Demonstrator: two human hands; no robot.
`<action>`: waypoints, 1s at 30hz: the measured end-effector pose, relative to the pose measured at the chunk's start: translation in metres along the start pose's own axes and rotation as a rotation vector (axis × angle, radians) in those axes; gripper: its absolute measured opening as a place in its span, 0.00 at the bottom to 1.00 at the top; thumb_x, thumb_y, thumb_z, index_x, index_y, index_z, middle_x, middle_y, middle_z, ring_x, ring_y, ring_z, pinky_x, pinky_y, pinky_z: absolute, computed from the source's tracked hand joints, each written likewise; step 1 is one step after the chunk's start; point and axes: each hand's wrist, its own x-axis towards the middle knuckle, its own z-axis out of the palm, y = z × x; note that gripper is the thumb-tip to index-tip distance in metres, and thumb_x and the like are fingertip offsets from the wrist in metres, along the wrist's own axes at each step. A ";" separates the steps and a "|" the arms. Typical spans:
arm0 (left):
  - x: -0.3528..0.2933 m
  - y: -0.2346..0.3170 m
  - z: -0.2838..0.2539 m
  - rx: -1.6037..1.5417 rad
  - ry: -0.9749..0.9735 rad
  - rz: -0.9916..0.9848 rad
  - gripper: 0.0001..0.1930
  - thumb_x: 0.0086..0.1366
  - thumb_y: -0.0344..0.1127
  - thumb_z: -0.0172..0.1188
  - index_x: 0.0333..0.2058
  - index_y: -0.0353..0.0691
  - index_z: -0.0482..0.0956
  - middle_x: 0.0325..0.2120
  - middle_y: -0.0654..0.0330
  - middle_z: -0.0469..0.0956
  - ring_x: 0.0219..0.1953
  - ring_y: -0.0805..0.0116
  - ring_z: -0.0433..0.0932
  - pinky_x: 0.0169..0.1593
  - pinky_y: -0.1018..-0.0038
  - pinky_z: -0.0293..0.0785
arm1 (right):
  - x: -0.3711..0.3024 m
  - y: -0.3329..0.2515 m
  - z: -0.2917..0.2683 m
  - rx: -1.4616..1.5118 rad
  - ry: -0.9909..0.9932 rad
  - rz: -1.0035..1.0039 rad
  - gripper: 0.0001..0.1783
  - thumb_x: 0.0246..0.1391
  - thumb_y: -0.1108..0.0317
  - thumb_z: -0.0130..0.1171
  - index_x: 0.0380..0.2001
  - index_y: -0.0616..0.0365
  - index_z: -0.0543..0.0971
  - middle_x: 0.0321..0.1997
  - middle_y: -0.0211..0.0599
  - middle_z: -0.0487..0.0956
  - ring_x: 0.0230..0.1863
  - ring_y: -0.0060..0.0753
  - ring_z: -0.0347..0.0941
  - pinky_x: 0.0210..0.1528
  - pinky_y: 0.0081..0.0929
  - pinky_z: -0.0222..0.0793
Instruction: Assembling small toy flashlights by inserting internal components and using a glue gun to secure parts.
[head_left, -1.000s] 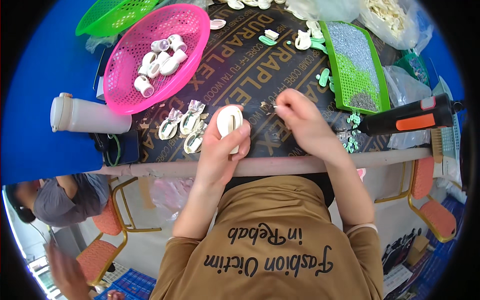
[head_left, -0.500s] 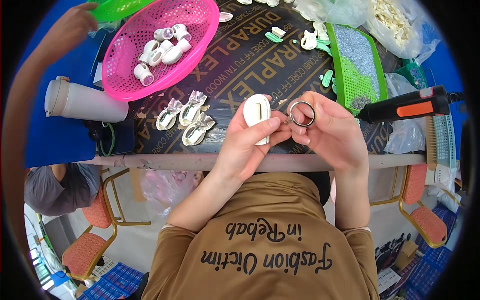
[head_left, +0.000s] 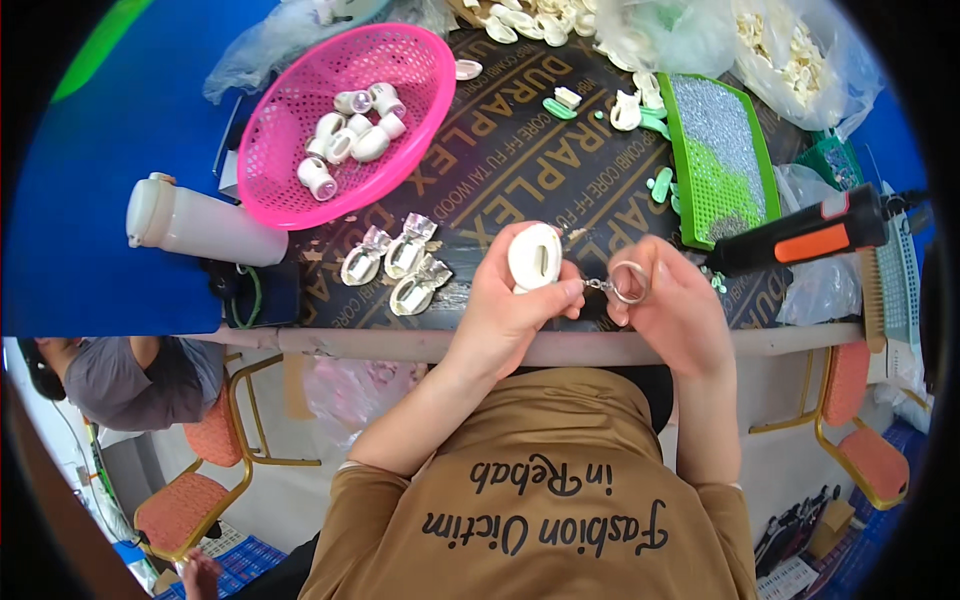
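Note:
My left hand (head_left: pixel 500 318) grips a white oval plastic shell (head_left: pixel 534 257) with a slot in its face, held above the table's front edge. A short metal chain (head_left: pixel 597 285) stretches from my left fingertips to a silver key ring (head_left: pixel 630 284). Pinched round that key ring are the fingers of my right hand (head_left: pixel 682 315). Whether the chain is fixed to the shell is hidden by my left fingers. To the left of my hands lie three white oval pieces (head_left: pixel 408 256) with silver foil parts attached.
A pink basket (head_left: pixel 262 172) holds several white pieces. Left of it lies a whitish bottle (head_left: pixel 205 222). On the right are a green tray (head_left: pixel 688 190) of small metal parts and a black-and-orange power tool (head_left: pixel 810 236). A plastic bag (head_left: pixel 745 65) of cream parts stands behind.
My hands have drawn slightly apart, and the chain now shows stretched between them. Another person's arm and the green basket have moved off to the left. The whole view has shifted.

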 end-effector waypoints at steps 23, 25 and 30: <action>0.014 0.032 0.008 0.402 -0.097 -0.067 0.24 0.47 0.21 0.62 0.44 0.37 0.63 0.24 0.58 0.73 0.23 0.75 0.71 0.26 0.81 0.68 | -0.002 0.022 0.020 -1.267 0.284 -0.461 0.06 0.40 0.77 0.61 0.26 0.59 0.76 0.24 0.36 0.72 0.23 0.31 0.69 0.24 0.24 0.63; 0.012 0.033 0.008 0.392 -0.112 -0.076 0.24 0.47 0.21 0.62 0.44 0.37 0.63 0.23 0.58 0.73 0.23 0.75 0.71 0.26 0.81 0.68 | 0.003 0.024 0.017 -1.340 0.238 -0.721 0.06 0.40 0.77 0.60 0.25 0.59 0.75 0.23 0.34 0.72 0.22 0.29 0.69 0.23 0.24 0.63; 0.012 0.033 0.006 0.351 -0.125 -0.105 0.25 0.46 0.22 0.63 0.44 0.38 0.63 0.23 0.58 0.73 0.22 0.76 0.70 0.26 0.81 0.67 | 0.002 0.027 0.018 -1.231 0.197 -0.651 0.07 0.38 0.78 0.60 0.24 0.59 0.74 0.23 0.34 0.73 0.20 0.30 0.68 0.22 0.24 0.62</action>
